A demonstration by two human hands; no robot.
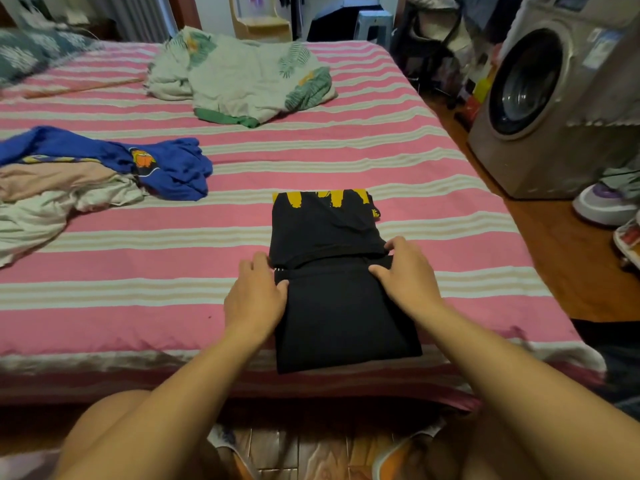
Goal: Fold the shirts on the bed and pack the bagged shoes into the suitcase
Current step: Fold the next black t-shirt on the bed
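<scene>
A: Position of the black shirt (329,237)?

B: It lay on the pink striped bed (138,306), near the front edge, right of centre. Folded into a narrow column running away from the person. Yellow print showed along its far end. A second fold line crossed the middle, where the upper layer overlapped the lower.

A: Hands?

B: Both were on the shirt, one at each side of that crossing fold, well apart from each other. The left hand (254,296) lay at the shirt's left edge, fingers reaching onto the cloth. The right hand (405,275) sat at the right edge, thumb on top of the fabric, fingers curled at the corner of the upper layer. It looked like a pinch on the right; on the left I could not tell whether the fingertips gripped or only pressed, since they were tucked against the dark cloth.

A: Other garments?

B: A blue shirt (166,164) lay crumpled at the left of the bed, on top of a loose heap of pale clothes (52,199). A leaf-patterned quilt (242,77) was bunched at the far side.

A: Surroundings?

B: A washing machine (540,98) stood on the wooden floor to the right of the bed.
</scene>
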